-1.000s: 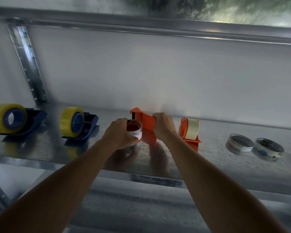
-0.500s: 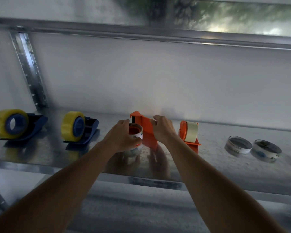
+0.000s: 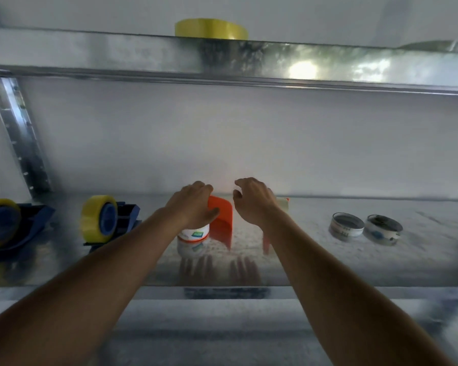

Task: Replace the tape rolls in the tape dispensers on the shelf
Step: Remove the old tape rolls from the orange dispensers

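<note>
1. the left hand (image 3: 193,204) lies over the orange tape dispenser (image 3: 221,223) in the middle of the metal shelf (image 3: 315,260), its fingers curled over the dispenser's top and the thumb pressing its side.
2. a white tape roll (image 3: 193,233) with a small green label sits under that hand, against the dispenser's left side; i cannot tell whether the palm touches it.
3. the right hand (image 3: 253,202) hovers just right of the dispenser, fingers loosely bent and holding nothing.
4. a second orange dispenser (image 3: 282,203) is mostly hidden behind the right wrist.
5. two blue dispensers (image 3: 122,220) with yellow rolls stand to the left.
6. two loose tape rolls (image 3: 345,227) lie flat at the right, side by side.
7. a yellow roll (image 3: 210,29) lies on the upper shelf (image 3: 90,52).
</note>
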